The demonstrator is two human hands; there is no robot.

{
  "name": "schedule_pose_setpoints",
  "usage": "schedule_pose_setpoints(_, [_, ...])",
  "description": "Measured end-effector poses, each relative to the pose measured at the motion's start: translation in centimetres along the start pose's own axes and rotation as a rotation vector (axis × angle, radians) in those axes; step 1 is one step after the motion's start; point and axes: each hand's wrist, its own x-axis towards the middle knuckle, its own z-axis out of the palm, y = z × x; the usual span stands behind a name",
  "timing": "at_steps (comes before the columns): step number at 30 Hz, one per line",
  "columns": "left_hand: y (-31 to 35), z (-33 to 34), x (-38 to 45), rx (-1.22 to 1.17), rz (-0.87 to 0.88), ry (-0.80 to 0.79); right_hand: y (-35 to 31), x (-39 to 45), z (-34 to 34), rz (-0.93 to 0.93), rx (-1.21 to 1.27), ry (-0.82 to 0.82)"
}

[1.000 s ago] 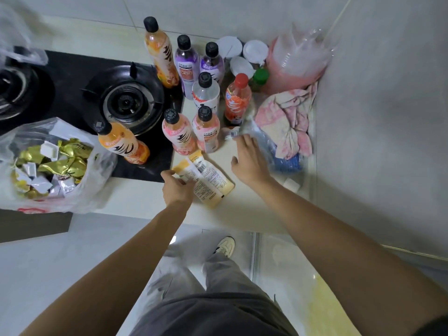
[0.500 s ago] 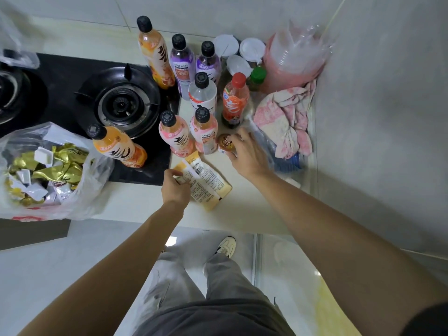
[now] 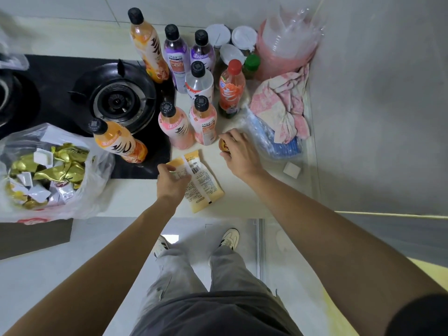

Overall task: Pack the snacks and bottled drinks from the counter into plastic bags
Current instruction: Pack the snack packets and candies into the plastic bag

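left hand (image 3: pixel 172 184) grips yellow snack packet (image 3: pixel 202 183), lying flat, diagonal.

Pale tiled walls (image 3: pixel 378 98) meet a cream counter (image 3: pixel 135 197) with a black stove (image 3: pixel 121 100) above glossy floor (image 3: pixel 38 287).

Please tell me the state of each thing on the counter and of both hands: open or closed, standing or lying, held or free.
Clear plastic bag with gold-wrapped snacks: open, part filled.
Two yellow flat snack packets: lying flat, sealed, gripped at one edge.
Small round orange snack: held.
Left hand: grips the packets.
Right hand: holds the round snack.
Two pink capped bottles: upright, closed.
Red-capped orange bottle: upright, closed.
Black gas burner: no flame visible.
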Motion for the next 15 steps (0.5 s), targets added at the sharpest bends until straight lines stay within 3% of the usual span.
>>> schedule_pose_setpoints(15, [0.0,1.9,0.4,-0.047,0.062,-0.105,5.8,-11.4,-1.0,0.347,-0.184,0.046])
